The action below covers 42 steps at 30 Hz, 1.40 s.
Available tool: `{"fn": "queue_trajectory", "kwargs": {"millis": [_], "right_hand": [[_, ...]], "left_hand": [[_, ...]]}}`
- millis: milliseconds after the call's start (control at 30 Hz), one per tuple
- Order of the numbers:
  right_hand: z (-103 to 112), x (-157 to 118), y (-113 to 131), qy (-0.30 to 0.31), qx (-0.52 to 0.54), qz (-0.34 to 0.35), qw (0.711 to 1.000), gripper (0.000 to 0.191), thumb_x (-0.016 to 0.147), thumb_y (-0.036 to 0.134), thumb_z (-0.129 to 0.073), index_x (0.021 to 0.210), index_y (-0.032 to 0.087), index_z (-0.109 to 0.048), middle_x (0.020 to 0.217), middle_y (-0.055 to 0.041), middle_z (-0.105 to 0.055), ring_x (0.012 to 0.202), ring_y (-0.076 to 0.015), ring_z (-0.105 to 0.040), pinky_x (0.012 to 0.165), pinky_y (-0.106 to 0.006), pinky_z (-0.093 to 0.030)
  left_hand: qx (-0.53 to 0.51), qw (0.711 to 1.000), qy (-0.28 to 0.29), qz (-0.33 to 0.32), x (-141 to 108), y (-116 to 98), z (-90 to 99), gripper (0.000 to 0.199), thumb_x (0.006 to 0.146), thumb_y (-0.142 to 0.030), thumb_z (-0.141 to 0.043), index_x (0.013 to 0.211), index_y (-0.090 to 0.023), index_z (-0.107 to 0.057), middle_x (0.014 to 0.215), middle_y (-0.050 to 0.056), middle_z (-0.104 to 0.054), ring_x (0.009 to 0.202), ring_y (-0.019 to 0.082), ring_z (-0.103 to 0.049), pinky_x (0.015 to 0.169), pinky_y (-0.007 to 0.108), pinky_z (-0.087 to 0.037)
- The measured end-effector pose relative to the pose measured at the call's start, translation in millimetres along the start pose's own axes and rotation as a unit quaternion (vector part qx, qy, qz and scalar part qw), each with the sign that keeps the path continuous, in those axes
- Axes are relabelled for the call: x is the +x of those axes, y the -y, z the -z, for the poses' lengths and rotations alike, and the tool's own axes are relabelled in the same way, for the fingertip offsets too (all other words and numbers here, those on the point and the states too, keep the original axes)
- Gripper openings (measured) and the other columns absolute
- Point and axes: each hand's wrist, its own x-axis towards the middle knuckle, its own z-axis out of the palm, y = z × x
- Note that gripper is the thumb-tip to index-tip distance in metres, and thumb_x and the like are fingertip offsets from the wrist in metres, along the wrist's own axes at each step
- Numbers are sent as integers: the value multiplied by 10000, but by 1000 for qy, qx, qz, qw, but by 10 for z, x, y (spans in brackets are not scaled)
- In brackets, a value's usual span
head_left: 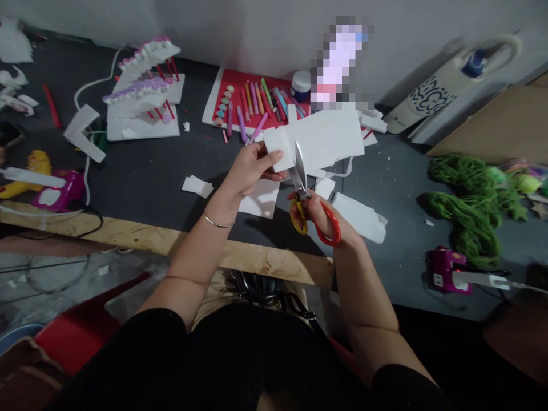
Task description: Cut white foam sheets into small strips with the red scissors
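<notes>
My left hand (253,169) pinches the left end of a white sheet of card (327,140), thumb on top and fingers beneath. In my right hand (319,214) are scissors (301,171) with one red and one yellow handle. Their blades are parted at the card, just right of my left fingers, one blade showing above it. Under my hands lies another white sheet (262,200). White pieces (359,217) rest to the right of the scissors, and a small white scrap (197,186) is left of my left wrist.
Behind the card sits a red tray (235,91) of coloured sticks beside a small jar (301,85). A tiered white model (143,114) stands back left. To the right are a bottle (422,100), green yarn (471,211) and a purple glue-gun-like tool (449,271); another purple tool (60,191) is far left.
</notes>
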Motion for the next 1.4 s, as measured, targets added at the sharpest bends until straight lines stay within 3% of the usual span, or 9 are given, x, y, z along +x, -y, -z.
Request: {"fn": "queue_trajectory", "kwargs": {"millis": [267, 500, 833, 1000, 1200, 1400], "right_hand": [[8, 9, -24, -55, -106, -24, 993, 765, 895, 968, -534, 1129, 245, -624, 808, -2, -640, 654, -135, -581, 608, -314, -441], [52, 99, -29, -53, -152, -37, 986, 752, 912, 979, -477, 1092, 262, -615, 826, -9, -679, 666, -150, -609, 642, -339, -494], [51, 202, 8, -55, -173, -53, 982, 744, 933, 978, -420, 1010, 257, -586, 801, 0, -655, 629, -139, -573, 629, -345, -468], [9, 210, 58, -92, -222, -63, 969, 705, 927, 965, -442, 945, 268, -550, 775, -6, -606, 688, -173, -568, 650, -349, -427], [-59, 188, 147, -114, -256, -88, 956, 531, 1026, 792, -451, 919, 275, -510, 746, -14, -589, 669, -191, -571, 688, -356, -425], [-111, 184, 162, -127, -276, -85, 949, 397, 1049, 643, -511, 891, 281, -465, 699, -12, -571, 640, -199, -574, 698, -357, -414]], "left_hand": [[40, 999, 1, 26, 52, 19, 39, 408, 963, -398, -859, 1241, -129, -730, 992, 54, -812, 820, 147, -846, 739, 179, -699], [18, 998, -11, 64, 108, 63, 48, 430, 983, -389, -851, 1306, -137, -724, 994, 42, -807, 829, 139, -848, 758, 161, -696], [5, 999, -1, 52, 167, 107, 113, 376, 980, -363, -867, 1226, -111, -735, 974, 54, -809, 819, 141, -843, 802, 195, -709], [3, 999, 1, 50, 210, 161, 128, 424, 967, -401, -880, 1252, -119, -742, 940, 49, -819, 861, 163, -853, 838, 226, -726], [10, 999, -8, 52, 206, 140, 102, 332, 987, -365, -856, 1173, -110, -754, 977, 60, -816, 862, 169, -858, 845, 240, -726], [31, 998, -13, 58, 190, 114, 75, 380, 988, -394, -856, 1202, -100, -746, 974, 65, -812, 896, 173, -860, 845, 226, -715]]}}
